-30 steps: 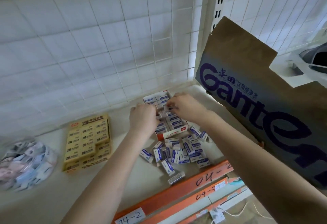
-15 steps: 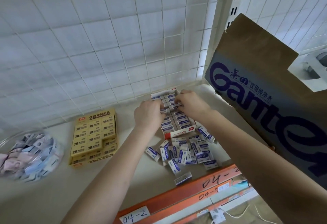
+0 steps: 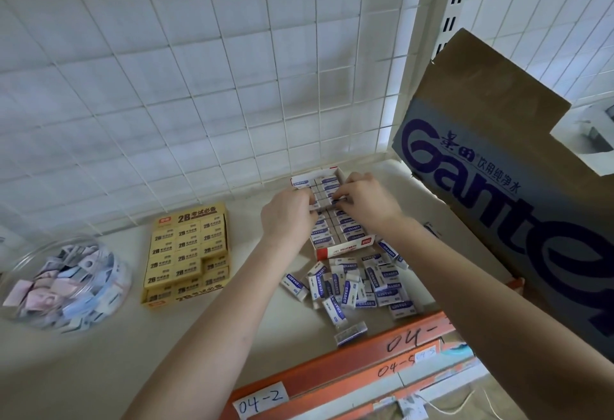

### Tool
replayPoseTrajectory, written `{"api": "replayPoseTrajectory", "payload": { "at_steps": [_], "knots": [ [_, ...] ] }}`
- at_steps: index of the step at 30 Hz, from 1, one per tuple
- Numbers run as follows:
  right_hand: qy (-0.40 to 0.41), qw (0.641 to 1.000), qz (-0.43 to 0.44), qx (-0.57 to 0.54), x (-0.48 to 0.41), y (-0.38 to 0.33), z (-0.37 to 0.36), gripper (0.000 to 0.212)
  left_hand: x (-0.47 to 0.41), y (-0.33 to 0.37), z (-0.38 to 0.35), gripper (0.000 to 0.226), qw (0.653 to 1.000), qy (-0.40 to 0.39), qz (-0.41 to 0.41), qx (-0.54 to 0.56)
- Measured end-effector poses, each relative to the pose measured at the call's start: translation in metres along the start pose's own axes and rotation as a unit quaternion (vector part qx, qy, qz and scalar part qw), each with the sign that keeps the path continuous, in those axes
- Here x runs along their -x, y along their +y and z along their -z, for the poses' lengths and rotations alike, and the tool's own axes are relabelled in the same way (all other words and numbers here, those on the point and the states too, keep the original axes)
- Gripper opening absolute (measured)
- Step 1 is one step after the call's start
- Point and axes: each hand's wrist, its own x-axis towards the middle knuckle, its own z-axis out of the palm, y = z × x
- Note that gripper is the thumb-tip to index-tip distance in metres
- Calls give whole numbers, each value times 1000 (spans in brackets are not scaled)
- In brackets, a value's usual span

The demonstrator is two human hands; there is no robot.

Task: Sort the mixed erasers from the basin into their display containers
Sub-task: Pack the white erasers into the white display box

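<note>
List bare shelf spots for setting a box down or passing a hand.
Free: front-left shelf, bordered by bowl, yellow box and orange rail; also the strip between yellow box and left hand. Crowded: loose erasers fill the space from white box to rail, beside the carton.

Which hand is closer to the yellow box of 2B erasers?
Left. The left hand is at the left side of the white eraser box, toward the yellow box. The right hand is over its right side, farther away.

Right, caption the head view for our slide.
Left hand and right hand arrange erasers in the display box, loose pile nearby.
</note>
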Motion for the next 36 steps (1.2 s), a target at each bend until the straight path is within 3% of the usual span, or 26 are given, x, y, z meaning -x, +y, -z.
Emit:
{"api": "replayPoseTrajectory", "payload": {
  "at_steps": [3, 7, 12, 17, 20, 25, 31, 36],
  "knots": [
    [-19, 1000, 15, 4, 4, 1, 6, 31, 14, -3, 5, 28, 999, 22, -25, 35],
    [51, 993, 38, -100, 32, 3, 25, 28, 38, -20, 19, 24, 995, 35, -32, 87],
    [-1, 984, 43, -173, 77, 6, 32, 17, 78, -30, 34, 11, 982, -37, -53, 179],
    [4, 986, 31, -165, 105, 11, 18, 16, 116, -19, 19, 19, 975, -91, -66, 190],
    [21, 987, 27, -155, 122, 1, 19, 19, 125, -11, 7, 26, 977, -77, -69, 186],
    [27, 998, 18, -50, 143, -20, 1, 54, 128, 0, -3, 30, 981, -46, -64, 178],
    [18, 999, -11, -31, 146, -18, -1, 43, 124, 11, -1, 40, 988, -40, -49, 138],
    [44, 997, -52, -49, 146, -7, 2, 49, 122, 27, -7, 46, 998, -16, -23, 53]
  ]
}}
